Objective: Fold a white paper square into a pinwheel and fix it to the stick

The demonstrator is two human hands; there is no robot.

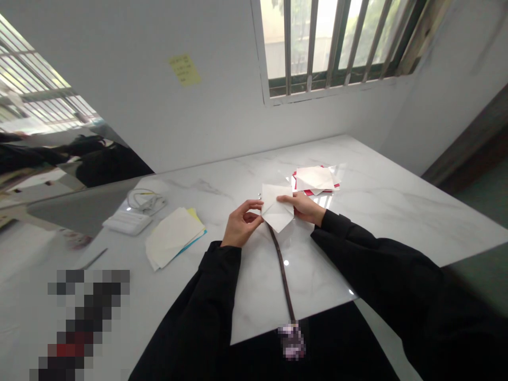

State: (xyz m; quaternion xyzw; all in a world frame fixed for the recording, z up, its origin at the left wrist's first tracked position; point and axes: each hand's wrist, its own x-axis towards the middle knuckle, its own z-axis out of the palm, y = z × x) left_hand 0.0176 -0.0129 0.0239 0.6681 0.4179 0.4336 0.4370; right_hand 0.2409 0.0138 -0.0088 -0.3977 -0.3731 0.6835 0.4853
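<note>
Both my hands hold a folded sheet of white paper point(277, 208) near the middle of the marble table point(317, 275). My left hand point(242, 223) pinches its left edge, and my right hand point(304, 207) grips its right side with the fingers lying on top. The sheet has a pointed lower end. A dark narrow strap point(283, 270) runs from under the paper toward my body. Beyond my right hand lies a stack of white and red paper point(315, 180). A pile of cream sheets with yellow and teal sheets beneath point(172, 236) lies left of my left hand.
A white flat box point(127, 222) with a coiled cable point(145, 200) lies at the table's left. A thin grey stick point(94, 258) lies near the front left. A mirror point(79, 159) stands at the left, a barred window point(337, 42) above the wall, and a sticky note point(184, 70) on it.
</note>
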